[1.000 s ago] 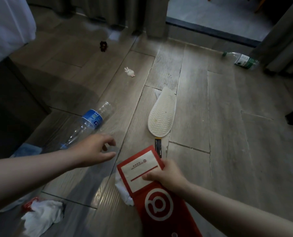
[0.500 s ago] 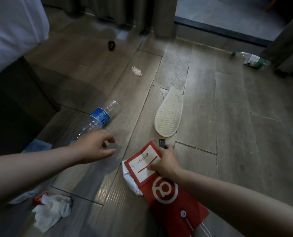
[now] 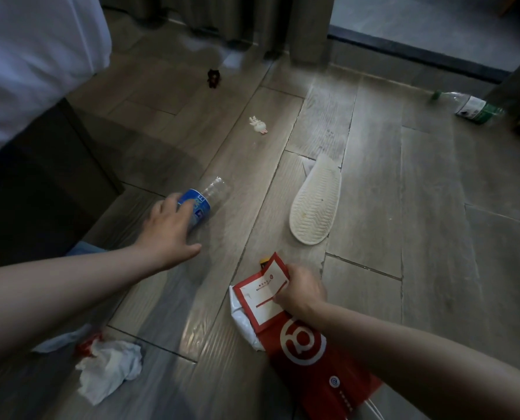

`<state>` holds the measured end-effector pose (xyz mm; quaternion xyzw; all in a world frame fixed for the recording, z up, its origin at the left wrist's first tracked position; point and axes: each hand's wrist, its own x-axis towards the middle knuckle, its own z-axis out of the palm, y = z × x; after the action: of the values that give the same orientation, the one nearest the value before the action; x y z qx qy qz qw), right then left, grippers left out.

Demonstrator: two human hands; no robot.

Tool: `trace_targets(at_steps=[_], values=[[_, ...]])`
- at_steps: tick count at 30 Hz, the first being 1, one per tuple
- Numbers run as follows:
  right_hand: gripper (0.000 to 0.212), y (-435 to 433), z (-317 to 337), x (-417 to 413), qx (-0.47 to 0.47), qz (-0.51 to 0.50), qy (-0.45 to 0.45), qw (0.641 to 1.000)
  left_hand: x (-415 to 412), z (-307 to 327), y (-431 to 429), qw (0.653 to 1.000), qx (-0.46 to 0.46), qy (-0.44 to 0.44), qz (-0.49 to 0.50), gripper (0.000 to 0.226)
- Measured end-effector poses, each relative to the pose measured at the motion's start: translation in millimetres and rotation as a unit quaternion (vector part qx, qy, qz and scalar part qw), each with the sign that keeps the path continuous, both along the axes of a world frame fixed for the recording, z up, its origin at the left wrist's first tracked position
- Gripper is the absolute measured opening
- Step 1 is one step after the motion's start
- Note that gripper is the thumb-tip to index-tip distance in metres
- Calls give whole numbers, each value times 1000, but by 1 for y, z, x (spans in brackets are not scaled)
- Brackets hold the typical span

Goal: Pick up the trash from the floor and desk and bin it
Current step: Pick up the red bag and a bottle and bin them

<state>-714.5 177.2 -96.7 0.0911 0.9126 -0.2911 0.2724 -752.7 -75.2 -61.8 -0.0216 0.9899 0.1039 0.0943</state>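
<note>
Just beyond the left hand [image 3: 167,234], the blue label [image 3: 198,205] of the clear bottle [image 3: 214,189] shows white letters "URE"; the hand hides the rest. The red bag [image 3: 313,377] gripped by the right hand [image 3: 301,291] bears a white ring-shaped logo [image 3: 302,344] and a white panel [image 3: 263,294] with print too small to read. The far bottle [image 3: 471,109], well beyond the right hand, has an unreadable green label.

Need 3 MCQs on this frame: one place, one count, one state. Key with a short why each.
1. Where is the white slipper?
A) on the bed
B) under the curtain
C) on the floor, right of the blue-label bottle

2. How many plastic bottles are on the floor?
A) two
B) one
C) four

3. The right hand is:
A) open and empty
B) gripping the red paper bag
C) gripping a tissue

Key: 1 C, it lies sole up on the planks right of that bottle. 2 A, the blue-label bottle plus the green-label bottle near the curtain. 3 B, its fingers curl round the bag's top edge.
</note>
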Motion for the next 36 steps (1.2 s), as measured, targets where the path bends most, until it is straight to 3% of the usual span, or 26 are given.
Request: trace_targets(at_steps=[3,7,12,22,31,36], values=[[49,4,1,-1,-31,-11,-31,999,-2,-8,-6,999,4,-34,24,99],[52,12,4,-2,-74,-35,-57,995,-8,-10,-10,999,-18,-40,29,95],[44,30,18,2,-148,-67,-50,985,0,-19,-1,989,54,-111,86,80],[18,59,79,1,-265,-196,9,944,14,5,33,968,202,-104,103,69],[26,113,187,-56,-295,-293,90,905,-50,139,98,950,290,-30,113,54],[22,142,313,-76,-338,-374,134,853,-76,267,133,923,353,-57,143,72]])
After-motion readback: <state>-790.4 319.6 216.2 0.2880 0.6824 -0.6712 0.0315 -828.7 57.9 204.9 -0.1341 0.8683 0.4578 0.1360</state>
